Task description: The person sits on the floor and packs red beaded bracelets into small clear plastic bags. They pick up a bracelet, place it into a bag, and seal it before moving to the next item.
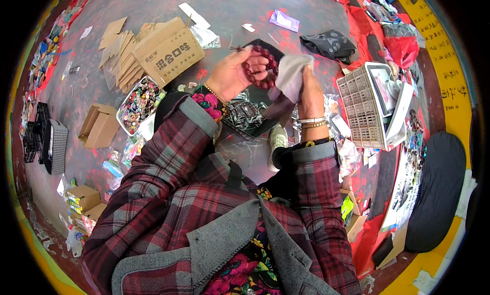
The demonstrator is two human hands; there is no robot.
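My left hand [232, 74] is closed on a bracelet of dark red round beads [265, 84], whose loop hangs out to the right of my fingers. My right hand [311, 96] grips a pale grey-purple cloth [295, 76] just beside the beads, its lower end drooping. Whether the cloth touches the bracelet cannot be made out. Below both hands is a black tray [271, 49], partly covered by them, with a heap of shiny clear and silvery packets [246, 114] in it.
To the left stand a cardboard box [171, 52] with flattened cardboard beside it, a white bin of small colourful items [142, 103] and a small open carton [98, 126]. On the right are a tilted cream plastic crate [361, 108], a black bag [329, 45] and a black oval cushion [438, 193].
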